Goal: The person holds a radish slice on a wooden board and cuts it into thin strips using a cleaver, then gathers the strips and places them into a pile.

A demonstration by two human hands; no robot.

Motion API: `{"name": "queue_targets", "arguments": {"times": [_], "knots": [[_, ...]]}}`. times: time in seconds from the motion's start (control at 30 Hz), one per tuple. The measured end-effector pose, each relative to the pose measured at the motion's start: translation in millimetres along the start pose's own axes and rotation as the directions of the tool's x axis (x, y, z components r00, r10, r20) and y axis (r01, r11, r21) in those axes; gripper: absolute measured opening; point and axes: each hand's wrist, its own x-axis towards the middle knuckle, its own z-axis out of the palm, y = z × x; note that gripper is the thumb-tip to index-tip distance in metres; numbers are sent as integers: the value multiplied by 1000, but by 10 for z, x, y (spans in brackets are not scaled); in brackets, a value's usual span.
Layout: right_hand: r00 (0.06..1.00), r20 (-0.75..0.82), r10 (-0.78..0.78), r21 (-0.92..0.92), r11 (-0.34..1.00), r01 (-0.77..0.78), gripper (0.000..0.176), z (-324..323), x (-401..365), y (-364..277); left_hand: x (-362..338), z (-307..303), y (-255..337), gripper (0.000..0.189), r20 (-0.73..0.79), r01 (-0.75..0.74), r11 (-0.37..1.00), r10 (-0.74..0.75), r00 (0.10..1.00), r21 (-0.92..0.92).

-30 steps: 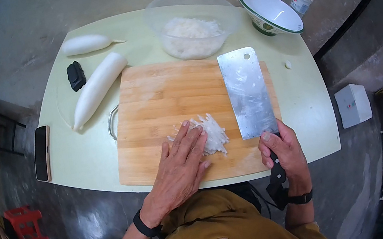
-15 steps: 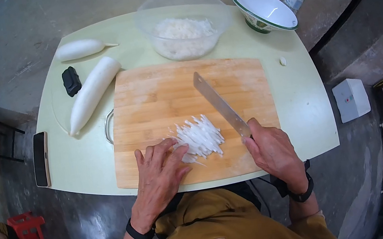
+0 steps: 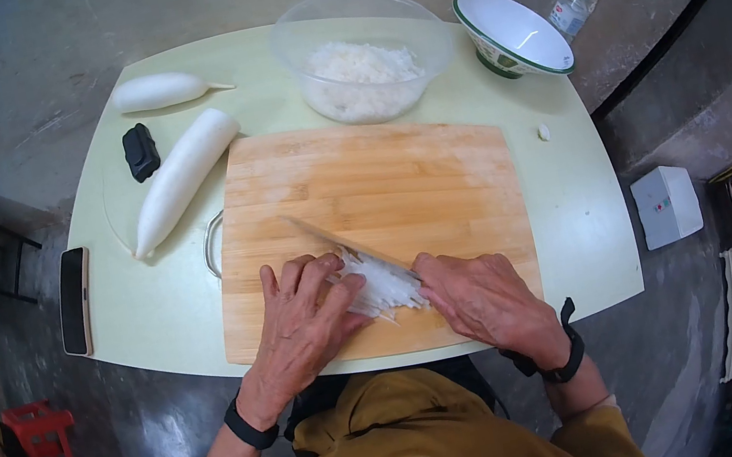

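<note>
A heap of white radish shreds (image 3: 388, 291) lies near the front of the wooden cutting board (image 3: 435, 178). My left hand (image 3: 299, 322) rests at the heap's left side, fingers bent and apart, fingertips touching the shreds. My right hand (image 3: 489, 297) is closed around the handle of a kitchen knife (image 3: 347, 241). Its blade slants up and left along the far edge of the shreds, its tip over the board. Part of the blade's lower edge is hidden by the shreds and my left fingers.
Behind the board stands a clear plastic bowl (image 3: 367, 88) holding more shreds. A white green-rimmed bowl (image 3: 512, 32) and a bottle (image 3: 570, 10) are at the back right. Two whole radishes, one large (image 3: 184, 180), one smaller (image 3: 159, 92), a black case (image 3: 140, 152) and a phone (image 3: 76, 302) are left.
My right hand has moved left and swung the knife down, bringing the blade from the board's right side to the heap. The left hand stays at the shreds.
</note>
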Motion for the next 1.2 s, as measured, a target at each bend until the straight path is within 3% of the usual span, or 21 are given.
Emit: {"name": "queue_targets", "arguments": {"times": [0.1,0.17,0.3,0.47,0.77,1.0,1.2], "knots": [[985,-128,-114,39,992,120,15,39,20,80,-6,4,-21,54,-29,-12,1000,12,1000,-4],[997,-45,-64,49,997,67,14,-21,65,124,9,-25,-19,61,-3,-21,1000,22,1000,8],[996,-93,-9,99,995,19,14,-30,75,167,40,-48,0,67,37,-44,999,44,998,12],[999,-26,42,214,976,-35,16,-37,66,208,94,-48,26,72,176,-31,999,24,984,40],[995,23,98,400,911,-99,20,-70,55,158,150,5,150,87,160,-89,990,71,985,107],[993,48,108,427,896,-118,21,-71,39,145,123,46,153,83,195,-88,987,60,979,136],[972,20,236,404,887,-223,19,-181,11,100,107,26,107,84,256,-87,990,57,965,107]]}}
